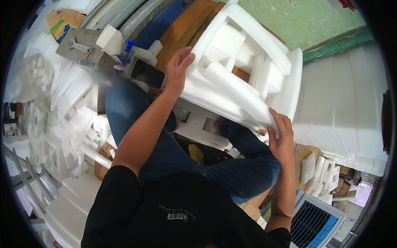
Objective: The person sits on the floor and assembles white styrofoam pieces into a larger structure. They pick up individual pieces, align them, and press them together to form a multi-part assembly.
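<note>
Head view: we sit with knees apart and hold a white foam packing frame (244, 66) in front of us, its near edge over our lap. It is built of glued foam bars enclosing several open compartments, through which a brown board (182, 31) behind shows. Our left hand (178, 70) lies flat with fingers spread against the frame's left edge, and our right hand (281, 138) grips its lower right corner, thumb under and fingers on top; we judge that the two opposed contacts steady the light, bulky piece and keep it tilted toward us. The frame thus spans the gap between both hands, touching each.

Just beyond the left hand, a dark phone (147, 74) lies beside a blue-capped bottle (127, 48) and a grey block (80, 47). Loose foam offcuts (62, 120) are heaped on our left, stacked foam sheets (343, 103) stand on our right, and a white-and-blue grilled appliance (314, 221) sits at lower right.
</note>
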Motion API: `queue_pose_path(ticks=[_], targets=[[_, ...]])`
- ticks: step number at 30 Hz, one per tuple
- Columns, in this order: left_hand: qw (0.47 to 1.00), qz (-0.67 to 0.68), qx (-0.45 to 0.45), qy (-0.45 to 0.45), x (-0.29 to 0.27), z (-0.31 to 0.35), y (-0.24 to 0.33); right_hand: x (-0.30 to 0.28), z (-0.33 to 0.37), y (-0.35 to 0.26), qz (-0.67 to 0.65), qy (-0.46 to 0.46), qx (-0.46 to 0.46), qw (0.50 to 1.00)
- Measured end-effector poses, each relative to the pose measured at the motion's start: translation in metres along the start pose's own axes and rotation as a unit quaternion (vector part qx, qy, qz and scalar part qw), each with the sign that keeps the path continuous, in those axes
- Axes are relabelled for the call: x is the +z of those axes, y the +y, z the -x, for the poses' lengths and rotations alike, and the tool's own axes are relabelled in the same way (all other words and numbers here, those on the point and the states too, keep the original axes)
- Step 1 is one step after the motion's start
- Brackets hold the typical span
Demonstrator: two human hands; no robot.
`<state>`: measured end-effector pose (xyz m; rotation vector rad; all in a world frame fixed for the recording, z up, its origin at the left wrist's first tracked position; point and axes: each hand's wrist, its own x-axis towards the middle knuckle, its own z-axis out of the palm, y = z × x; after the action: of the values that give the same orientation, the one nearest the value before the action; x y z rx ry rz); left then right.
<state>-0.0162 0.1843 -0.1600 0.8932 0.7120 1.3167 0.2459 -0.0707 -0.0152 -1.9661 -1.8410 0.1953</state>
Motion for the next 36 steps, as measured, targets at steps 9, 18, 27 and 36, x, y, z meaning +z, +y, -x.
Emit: queue_pose_path(ticks=[9,18,27,36], targets=[[0.999,-0.007,-0.040,-0.013,-0.003,0.002,0.008,0.012,-0.020,-0.006,0.031,-0.016,-0.021,0.999],[0.998,-0.056,-0.027,-0.020,0.002,0.007,0.018,0.018,-0.030,-0.007,0.075,-0.027,-0.028,0.996],[0.999,-0.041,-0.021,-0.024,0.002,0.006,0.016,0.024,-0.031,-0.006,0.113,-0.015,-0.019,0.993],[0.991,-0.129,0.005,-0.029,0.012,0.025,0.024,0.023,-0.025,-0.007,0.118,-0.021,0.006,0.993]])
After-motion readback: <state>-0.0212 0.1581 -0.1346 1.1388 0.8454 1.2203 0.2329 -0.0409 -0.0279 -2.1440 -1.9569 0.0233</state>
